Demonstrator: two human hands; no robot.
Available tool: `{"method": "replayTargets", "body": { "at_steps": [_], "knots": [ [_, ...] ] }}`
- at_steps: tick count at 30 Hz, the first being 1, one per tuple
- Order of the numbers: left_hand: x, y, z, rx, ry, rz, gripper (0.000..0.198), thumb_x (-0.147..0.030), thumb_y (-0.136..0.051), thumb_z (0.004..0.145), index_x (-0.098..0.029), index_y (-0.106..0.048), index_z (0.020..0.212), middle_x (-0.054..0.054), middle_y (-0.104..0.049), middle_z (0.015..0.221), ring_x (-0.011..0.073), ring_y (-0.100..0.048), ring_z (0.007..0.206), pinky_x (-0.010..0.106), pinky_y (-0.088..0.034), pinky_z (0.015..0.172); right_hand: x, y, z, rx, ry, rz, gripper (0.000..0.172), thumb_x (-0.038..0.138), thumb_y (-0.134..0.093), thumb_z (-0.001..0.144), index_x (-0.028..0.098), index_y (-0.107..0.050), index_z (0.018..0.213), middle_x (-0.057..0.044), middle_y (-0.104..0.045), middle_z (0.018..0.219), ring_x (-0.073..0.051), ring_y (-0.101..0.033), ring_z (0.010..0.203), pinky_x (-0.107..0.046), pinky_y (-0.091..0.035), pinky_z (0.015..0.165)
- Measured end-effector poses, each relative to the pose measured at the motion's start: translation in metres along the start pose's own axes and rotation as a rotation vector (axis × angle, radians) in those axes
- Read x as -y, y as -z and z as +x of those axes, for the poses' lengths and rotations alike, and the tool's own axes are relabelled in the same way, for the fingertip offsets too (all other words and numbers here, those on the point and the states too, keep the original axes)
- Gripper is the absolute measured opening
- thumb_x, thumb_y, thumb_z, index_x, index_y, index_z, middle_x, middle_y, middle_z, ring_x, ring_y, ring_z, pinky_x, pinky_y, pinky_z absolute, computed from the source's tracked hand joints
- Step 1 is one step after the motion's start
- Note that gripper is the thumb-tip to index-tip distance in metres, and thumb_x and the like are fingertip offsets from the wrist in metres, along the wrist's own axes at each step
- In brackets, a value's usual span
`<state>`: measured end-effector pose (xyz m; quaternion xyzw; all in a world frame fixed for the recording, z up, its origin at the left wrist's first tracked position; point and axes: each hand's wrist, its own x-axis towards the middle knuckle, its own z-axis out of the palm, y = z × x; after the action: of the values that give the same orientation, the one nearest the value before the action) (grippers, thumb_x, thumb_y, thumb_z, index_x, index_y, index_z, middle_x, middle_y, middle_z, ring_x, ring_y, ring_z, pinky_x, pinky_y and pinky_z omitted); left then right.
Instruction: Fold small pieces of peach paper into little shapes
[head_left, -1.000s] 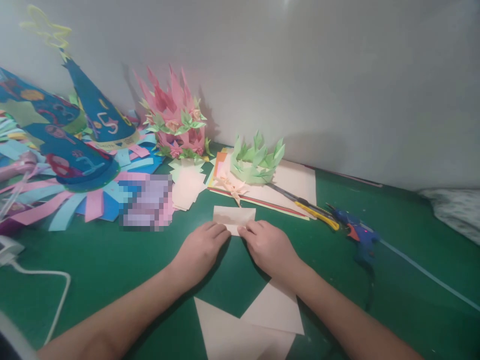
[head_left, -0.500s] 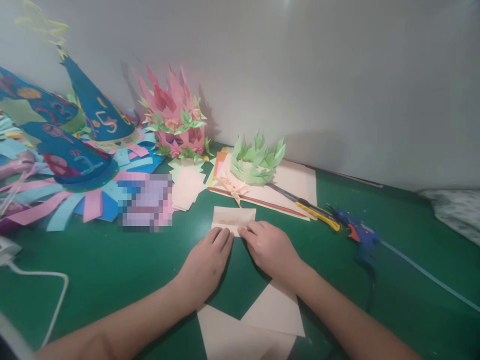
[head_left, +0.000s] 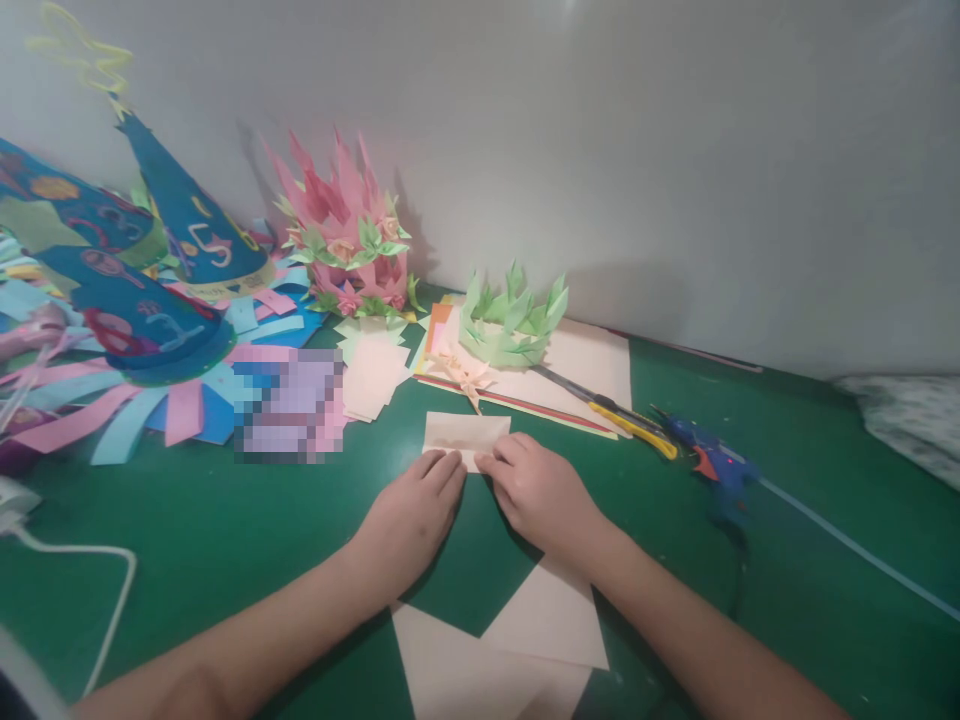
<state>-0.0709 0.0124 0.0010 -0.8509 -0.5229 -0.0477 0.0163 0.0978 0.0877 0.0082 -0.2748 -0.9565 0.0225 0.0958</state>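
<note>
A small pale peach sheet of paper [head_left: 466, 430] lies on the green table [head_left: 360, 590], its near edge folded into a narrow strip. My left hand [head_left: 412, 515] presses its fingertips on the left part of that strip, fingers held together. At the right part, my right hand [head_left: 544, 490] pinches the paper between thumb and fingers. Both hands are closed on the paper, and my fingers cover part of its near edge. Two loose pale sheets [head_left: 551, 615] lie closer to me, between my forearms.
Behind the paper stands a green paper crown [head_left: 514, 320] on stacked coloured sheets [head_left: 600, 360]. A yellow cutter knife [head_left: 637, 430] and a blue glue gun [head_left: 720, 465] lie right. Left are a pink paper crown [head_left: 352, 230], blue cone hats [head_left: 195, 210] and a white cable [head_left: 82, 548].
Almost nothing differs. Both hands have shifted very slightly upward along the paper, still pressing its folded near edge.
</note>
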Motion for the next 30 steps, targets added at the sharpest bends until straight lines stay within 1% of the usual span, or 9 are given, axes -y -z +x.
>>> {"method": "replayTargets", "body": {
  "at_steps": [4, 6, 10, 14, 17, 20, 22, 27, 30],
  "knots": [
    [0.002, 0.002, 0.002, 0.004, -0.031, 0.023, 0.03, -0.009, -0.033, 0.087, -0.012, -0.049, 0.112, 0.012, -0.055, 0.112, 0.0234, -0.048, 0.106, 0.037, -0.038, 0.09, 0.002, 0.008, 0.001, -0.019, 0.042, -0.042, 0.019, 0.011, -0.044, 0.083, 0.013, -0.062, 0.084, -0.009, -0.052, 0.081, -0.021, -0.041, 0.081, -0.033, -0.03, 0.068],
    [0.002, 0.002, 0.002, 0.018, -0.052, 0.038, 0.03, -0.01, -0.035, 0.086, -0.011, -0.049, 0.113, 0.012, -0.054, 0.113, 0.0244, -0.047, 0.107, 0.038, -0.038, 0.09, 0.004, 0.011, 0.001, -0.011, 0.053, -0.07, 0.018, 0.01, -0.045, 0.082, 0.012, -0.062, 0.081, -0.009, -0.052, 0.08, -0.021, -0.041, 0.082, -0.034, -0.029, 0.07],
    [0.004, -0.001, 0.001, 0.037, -0.021, 0.004, 0.036, -0.011, -0.038, 0.085, -0.012, -0.044, 0.12, 0.012, -0.053, 0.115, 0.0248, -0.045, 0.109, 0.037, -0.039, 0.089, 0.005, 0.009, -0.001, 0.008, 0.069, -0.078, 0.018, 0.008, -0.044, 0.08, 0.012, -0.061, 0.077, -0.007, -0.052, 0.072, -0.019, -0.041, 0.074, -0.033, -0.026, 0.065],
    [0.006, -0.002, -0.001, 0.055, -0.028, -0.009, 0.044, -0.01, -0.038, 0.084, -0.011, -0.037, 0.127, 0.012, -0.053, 0.115, 0.0248, -0.044, 0.111, 0.037, -0.039, 0.089, -0.001, 0.0, -0.002, -0.054, 0.057, -0.037, 0.02, 0.013, -0.043, 0.082, 0.012, -0.062, 0.078, -0.006, -0.052, 0.067, -0.017, -0.039, 0.065, -0.031, -0.023, 0.061],
    [0.007, 0.0, 0.0, 0.064, -0.063, 0.002, 0.042, -0.01, -0.038, 0.084, -0.01, -0.039, 0.126, 0.012, -0.054, 0.115, 0.0254, -0.043, 0.112, 0.037, -0.038, 0.089, -0.01, -0.003, -0.003, -0.085, 0.127, 0.006, 0.022, 0.014, -0.041, 0.082, 0.012, -0.063, 0.083, -0.006, -0.054, 0.069, -0.016, -0.041, 0.066, -0.03, -0.024, 0.061],
    [0.008, 0.004, 0.002, 0.056, -0.094, 0.023, 0.037, -0.01, -0.038, 0.085, -0.011, -0.045, 0.121, 0.012, -0.055, 0.115, 0.0246, -0.044, 0.111, 0.037, -0.037, 0.088, -0.019, -0.001, -0.005, -0.068, 0.194, 0.033, 0.019, 0.015, -0.044, 0.078, 0.014, -0.062, 0.071, -0.004, -0.05, 0.062, -0.015, -0.039, 0.062, -0.029, -0.024, 0.06],
    [0.008, 0.005, 0.003, 0.044, -0.085, 0.044, 0.034, -0.01, -0.037, 0.085, -0.013, -0.048, 0.117, 0.011, -0.055, 0.115, 0.0235, -0.046, 0.108, 0.037, -0.037, 0.087, -0.025, 0.0, -0.006, -0.066, 0.218, 0.045, 0.02, 0.015, -0.044, 0.077, 0.015, -0.061, 0.066, -0.003, -0.048, 0.06, -0.014, -0.037, 0.061, -0.029, -0.024, 0.059],
    [0.008, 0.006, 0.004, 0.043, -0.084, 0.075, 0.032, -0.012, -0.035, 0.087, -0.013, -0.048, 0.117, 0.012, -0.05, 0.124, 0.0227, -0.048, 0.106, 0.036, -0.036, 0.086, -0.029, -0.002, -0.005, -0.082, 0.228, 0.084, 0.021, 0.014, -0.043, 0.079, 0.015, -0.061, 0.07, -0.005, -0.053, 0.067, -0.016, -0.041, 0.067, -0.029, -0.03, 0.063],
    [0.009, 0.005, 0.004, 0.052, -0.104, 0.084, 0.034, -0.012, -0.034, 0.087, -0.012, -0.047, 0.119, 0.012, -0.049, 0.125, 0.0228, -0.048, 0.106, 0.037, -0.036, 0.086, -0.026, -0.006, -0.004, -0.111, 0.193, 0.139, 0.023, 0.012, -0.04, 0.082, 0.014, -0.063, 0.084, -0.008, -0.058, 0.08, -0.018, -0.046, 0.077, -0.03, -0.036, 0.07]
  ]
}}
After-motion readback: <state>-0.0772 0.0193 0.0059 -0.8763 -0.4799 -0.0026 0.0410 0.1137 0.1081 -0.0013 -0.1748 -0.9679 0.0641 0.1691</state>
